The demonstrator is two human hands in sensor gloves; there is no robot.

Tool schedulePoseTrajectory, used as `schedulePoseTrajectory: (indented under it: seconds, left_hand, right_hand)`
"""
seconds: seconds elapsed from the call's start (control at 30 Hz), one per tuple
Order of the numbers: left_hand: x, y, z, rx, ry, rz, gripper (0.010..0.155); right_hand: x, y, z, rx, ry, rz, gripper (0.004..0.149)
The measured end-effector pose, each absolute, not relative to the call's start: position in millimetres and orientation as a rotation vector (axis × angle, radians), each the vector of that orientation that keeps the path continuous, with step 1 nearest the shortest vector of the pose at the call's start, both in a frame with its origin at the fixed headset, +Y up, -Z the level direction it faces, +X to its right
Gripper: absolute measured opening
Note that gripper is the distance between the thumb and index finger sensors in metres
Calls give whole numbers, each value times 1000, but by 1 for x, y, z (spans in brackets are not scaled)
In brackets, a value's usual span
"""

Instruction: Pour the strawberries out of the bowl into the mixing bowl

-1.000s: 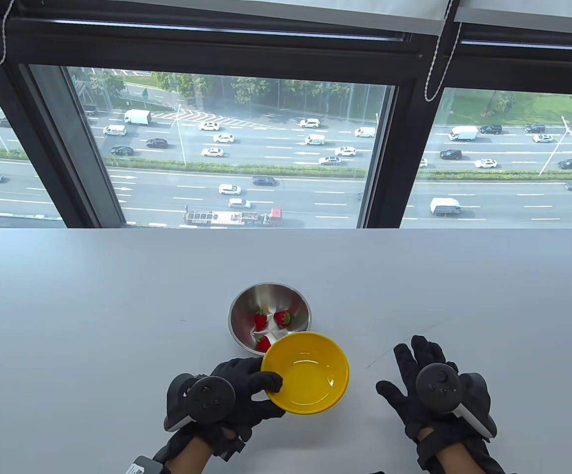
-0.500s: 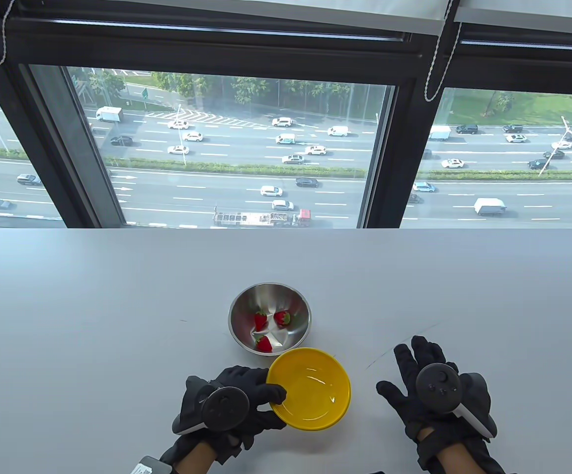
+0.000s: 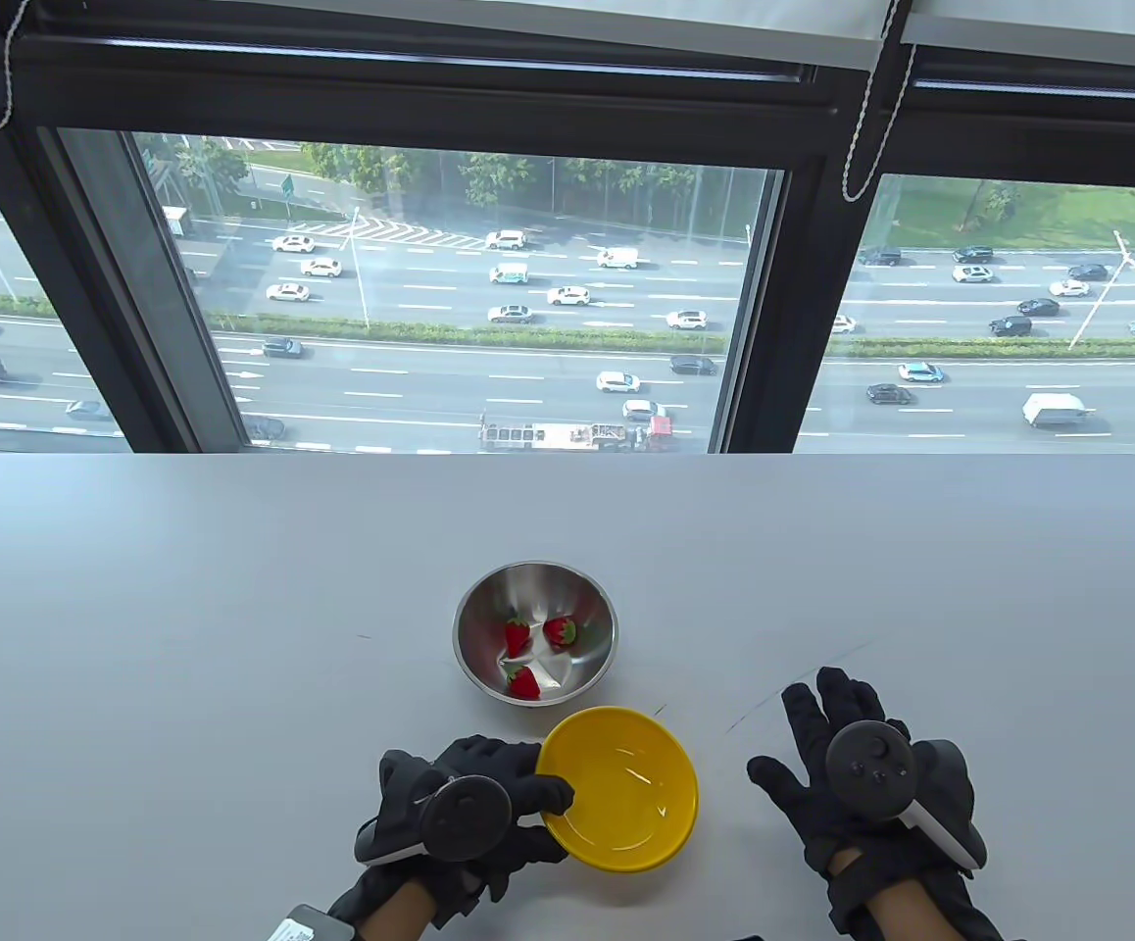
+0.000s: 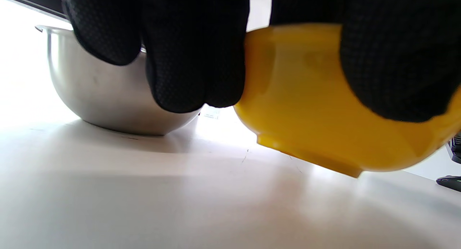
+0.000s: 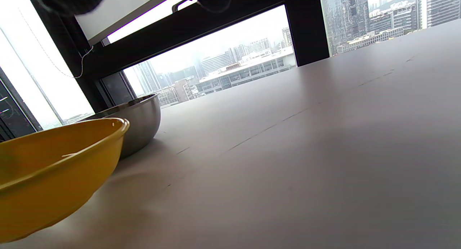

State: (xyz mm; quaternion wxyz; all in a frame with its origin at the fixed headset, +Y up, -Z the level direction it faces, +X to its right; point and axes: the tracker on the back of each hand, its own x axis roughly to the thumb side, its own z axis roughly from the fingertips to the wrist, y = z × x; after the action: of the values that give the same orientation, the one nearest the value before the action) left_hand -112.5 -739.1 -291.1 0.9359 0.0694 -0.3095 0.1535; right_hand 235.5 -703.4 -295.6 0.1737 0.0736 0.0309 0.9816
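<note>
Your left hand (image 3: 474, 809) grips the empty round yellow plastic bowl (image 3: 626, 794) by its near-left rim, tilted just above the grey surface (image 3: 234, 608). Three red strawberries (image 3: 533, 647) lie in the round stainless-steel mixing bowl (image 3: 489, 613). Level the yellow bowl before contact, seat its foot flat beside the steel bowl without touching it, then release. Your right hand (image 3: 862, 774) rests open, fingers spread.

A plain grey table (image 3: 234, 608) fills the lower half of the table view, marked by a thin dark line (image 3: 803, 676) toward its right side. Beyond its far edge stands a black-framed window (image 3: 764, 323), with white blind cords (image 3: 866, 127) hanging at its upper corners.
</note>
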Motion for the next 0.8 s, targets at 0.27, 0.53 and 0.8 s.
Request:
schedulePoseTrajectory:
  seconds: [0.27, 0.53, 0.8]
  left_hand:
    - [-111, -744, -292, 114, -631, 289, 57]
    - [-109, -746, -293, 79, -630, 273, 56]
    - [-109, -747, -293, 48, -621, 270, 54]
  right_hand:
    - [235, -703, -296, 209, 92, 2784, 83]
    - [235, -704, -296, 209, 98, 2785, 83]
    - [235, -704, -296, 208, 100, 2785, 83]
